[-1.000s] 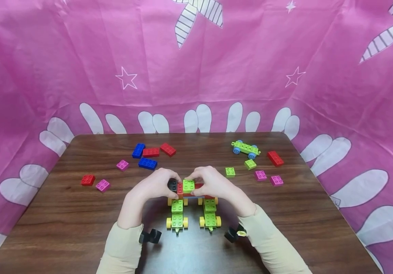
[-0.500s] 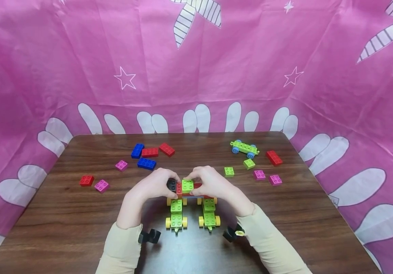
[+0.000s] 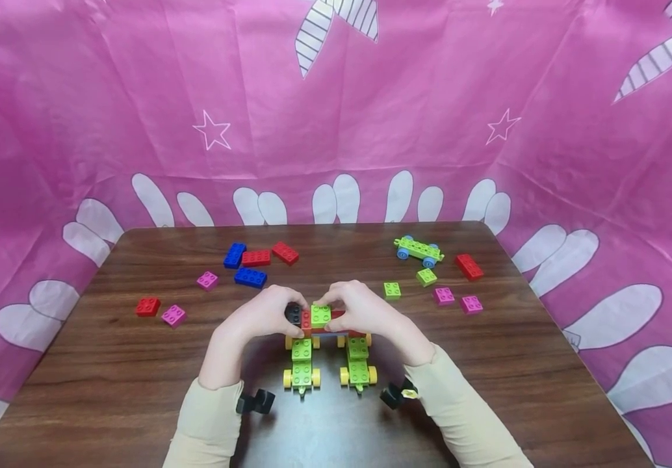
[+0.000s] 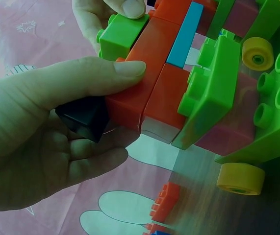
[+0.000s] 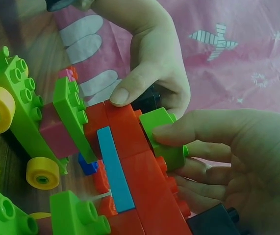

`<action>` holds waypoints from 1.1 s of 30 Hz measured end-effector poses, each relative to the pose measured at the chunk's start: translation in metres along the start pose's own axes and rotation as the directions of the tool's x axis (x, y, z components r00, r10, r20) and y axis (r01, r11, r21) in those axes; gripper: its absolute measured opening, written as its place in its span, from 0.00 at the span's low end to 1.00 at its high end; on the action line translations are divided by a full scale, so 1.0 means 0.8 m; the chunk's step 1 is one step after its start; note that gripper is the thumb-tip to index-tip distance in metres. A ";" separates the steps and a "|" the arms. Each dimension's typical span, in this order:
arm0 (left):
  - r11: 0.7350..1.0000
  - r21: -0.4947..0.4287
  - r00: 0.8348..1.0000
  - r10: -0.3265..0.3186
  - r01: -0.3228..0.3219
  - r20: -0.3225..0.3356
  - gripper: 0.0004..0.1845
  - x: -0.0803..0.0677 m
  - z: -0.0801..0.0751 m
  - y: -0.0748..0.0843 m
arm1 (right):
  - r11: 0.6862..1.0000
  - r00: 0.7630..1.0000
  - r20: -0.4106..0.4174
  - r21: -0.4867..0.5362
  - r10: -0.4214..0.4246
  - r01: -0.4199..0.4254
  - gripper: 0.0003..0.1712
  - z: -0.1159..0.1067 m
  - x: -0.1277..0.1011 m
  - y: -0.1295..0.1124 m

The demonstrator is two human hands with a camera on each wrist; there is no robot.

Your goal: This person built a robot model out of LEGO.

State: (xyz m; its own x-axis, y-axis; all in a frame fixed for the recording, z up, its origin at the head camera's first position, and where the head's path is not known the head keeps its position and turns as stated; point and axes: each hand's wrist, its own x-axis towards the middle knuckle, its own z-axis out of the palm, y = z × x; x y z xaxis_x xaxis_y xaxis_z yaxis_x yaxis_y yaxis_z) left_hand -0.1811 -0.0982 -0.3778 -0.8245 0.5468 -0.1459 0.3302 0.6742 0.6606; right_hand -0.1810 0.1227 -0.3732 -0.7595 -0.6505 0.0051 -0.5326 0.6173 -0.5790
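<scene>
Both hands partly hide the red plastic brick bar [image 3: 336, 317]; left hand [image 3: 262, 315] pinches its black-brick end, right hand [image 3: 359, 311] pinches one green square brick [image 3: 321, 314]; two green wheeled carts [image 3: 302, 369] sit below

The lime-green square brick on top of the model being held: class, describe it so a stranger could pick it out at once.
Start at the dark wooden table and find the two hands meeting near its middle over a brick model on yellow-wheeled green bases. On the model's red top layer sits the lime-green square plastic brick, pinched by the right hand. Unlike the two loose green squares to the right, it is mounted, with a black brick at its left.
</scene>
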 end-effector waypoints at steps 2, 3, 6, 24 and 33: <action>1.000 -0.001 1.000 0.001 -0.001 0.001 0.21 0.000 0.000 0.001 | 1.000 1.000 0.003 0.019 0.001 -0.001 0.21 0.000 -0.001 0.001; 1.000 -0.001 1.000 0.002 -0.002 0.002 0.21 0.000 0.000 0.001 | 1.000 1.000 0.005 0.027 0.001 -0.001 0.21 -0.001 -0.001 0.001; 1.000 -0.003 1.000 0.001 -0.001 0.002 0.21 0.000 -0.002 0.002 | 0.999 1.000 0.008 0.038 0.003 -0.003 0.21 -0.001 0.000 0.001; 1.000 0.000 1.000 0.002 -0.002 -0.005 0.20 0.000 0.001 0.001 | 0.999 0.999 0.028 -0.013 0.030 -0.030 0.22 -0.003 0.000 -0.001; 1.000 -0.016 1.000 0.022 -0.022 0.000 0.19 0.000 0.000 0.000 | 1.000 0.999 0.045 -0.023 0.012 -0.011 0.22 -0.006 0.000 -0.007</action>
State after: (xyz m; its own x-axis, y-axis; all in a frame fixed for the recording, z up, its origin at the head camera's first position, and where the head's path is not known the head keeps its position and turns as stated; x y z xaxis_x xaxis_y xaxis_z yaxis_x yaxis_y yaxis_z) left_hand -0.1811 -0.0983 -0.3776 -0.8168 0.5617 -0.1314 0.3413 0.6542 0.6750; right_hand -0.1798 0.1214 -0.3664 -0.7481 -0.6625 -0.0387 -0.5327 0.6343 -0.5603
